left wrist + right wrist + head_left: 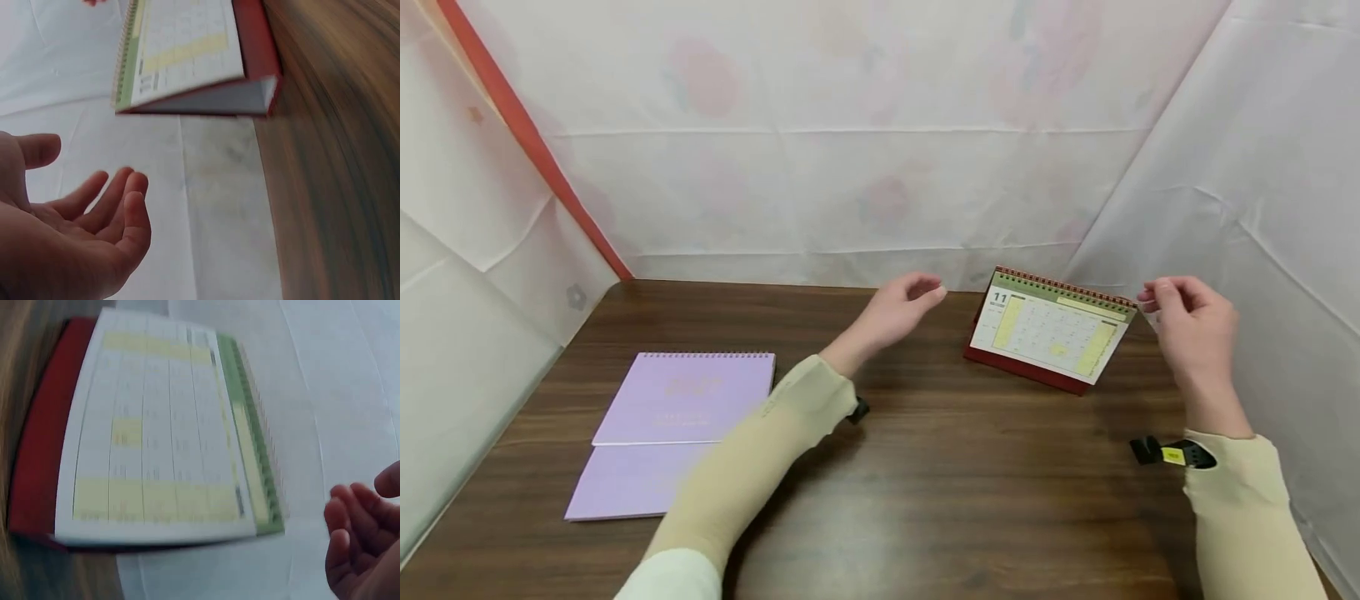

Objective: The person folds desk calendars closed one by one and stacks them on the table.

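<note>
Desk calendar (1051, 332) stands on the counter (925, 483) by the back drape, between both hands, its spiral edge running left to right. The right hand (1191, 333) hovers just beside its right end, nearer than the left hand (898, 312); both are loosely curled, holding nothing. A bold "11" is legible.

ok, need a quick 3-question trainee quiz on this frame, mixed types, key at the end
1. True or false: the right hand grips the desk calendar.
2. Which number is printed large on the calendar's page? A) 3 B) 11 C) 7
3. Fill in: the purple notebook lies flat on the ____ side of the table, beyond the left hand.

Key
1. False: both hands hover beside it, holding nothing.
2. B
3. left
</note>
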{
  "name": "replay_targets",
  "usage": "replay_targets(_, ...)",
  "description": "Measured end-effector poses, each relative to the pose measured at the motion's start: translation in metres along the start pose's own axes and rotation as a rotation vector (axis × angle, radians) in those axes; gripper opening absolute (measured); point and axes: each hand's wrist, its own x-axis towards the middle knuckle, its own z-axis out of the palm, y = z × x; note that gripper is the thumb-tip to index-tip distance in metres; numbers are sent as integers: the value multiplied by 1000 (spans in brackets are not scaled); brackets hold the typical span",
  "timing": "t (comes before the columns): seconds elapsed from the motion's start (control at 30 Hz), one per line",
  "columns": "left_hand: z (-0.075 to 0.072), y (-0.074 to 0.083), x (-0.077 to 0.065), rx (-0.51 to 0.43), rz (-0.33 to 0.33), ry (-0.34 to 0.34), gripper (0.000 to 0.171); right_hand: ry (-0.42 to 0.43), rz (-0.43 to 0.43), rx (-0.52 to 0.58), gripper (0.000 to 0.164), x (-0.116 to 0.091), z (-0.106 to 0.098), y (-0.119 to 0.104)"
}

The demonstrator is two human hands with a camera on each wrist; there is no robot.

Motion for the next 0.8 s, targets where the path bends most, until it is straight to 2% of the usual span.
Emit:
replay_targets(0.07,14,4,10,-7,-12,-8,51,4,75,-9,30,4,-6,9)
replay_targets(0.17,32,11,21,-5,-37,-18,56,-42,157,-19,38,9,-9,23)
replay_targets(0.27,46,17,30,0,-69,-30,61,-96,216,-47,56,12,-7,36)
replay_targets(0.4,61,22,36,-21,-119,-57,69,-172,269,-160,78,10,-2,45)
replay_targets(0.53,71,21,38,-88,-149,-74,73,-274,277,-222,87,6,1,45)
replay_targets(0.67,78,21,38,-143,-123,-76,68,-337,258,-222,92,6,2,44)
replay_targets(0.8,82,22,38,-137,-87,-66,62,-358,245,-258,93,6,-1,44)
